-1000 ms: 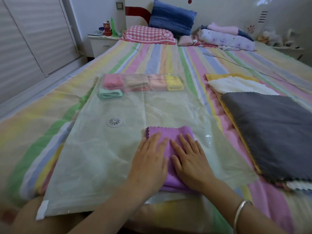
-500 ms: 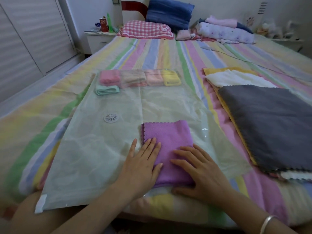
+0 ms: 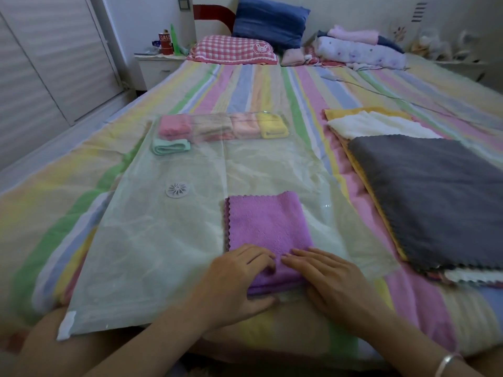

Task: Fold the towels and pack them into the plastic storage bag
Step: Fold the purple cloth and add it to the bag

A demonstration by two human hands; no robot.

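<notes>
A folded purple towel lies on top of the clear plastic storage bag, which is spread flat on the striped bed. My left hand grips the towel's near edge, fingers curled over the top and thumb below. My right hand holds the same edge beside it, fingers laid on the cloth. The near edge looks bunched up between them. Inside the bag's far end sit several rolled towels, among them pink, yellow and mint.
A stack of unfolded towels lies to the right, with a grey one on top and a white one behind. The bag's round valve is left of the purple towel. Pillows and bedding are at the headboard.
Both hands have slid back from flat on the towel's middle to its near edge, and the left fingers have curled round it. More of the purple towel shows.
</notes>
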